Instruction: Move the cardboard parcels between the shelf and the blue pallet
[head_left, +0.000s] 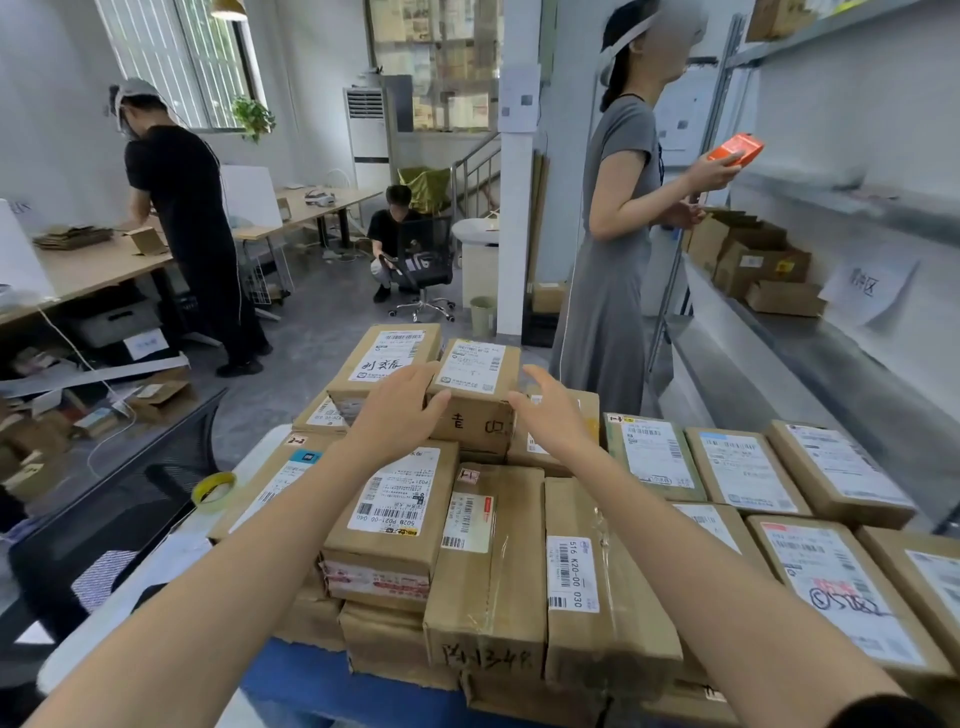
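Note:
A small cardboard parcel with a white label sits on top of the pile of parcels stacked on the blue pallet. My left hand lies against the parcel's left side, fingers fairly straight along its top edge and thumb on its front face. My right hand is spread open at the parcel's right side, thumb near the front corner; I cannot tell whether it touches. The grey metal shelf runs along the right and holds a few cardboard boxes.
A person in a grey dress stands between the pile and the shelf, holding an orange box. A black office chair and a roll of tape are at the left. Two more people work by the desks further back.

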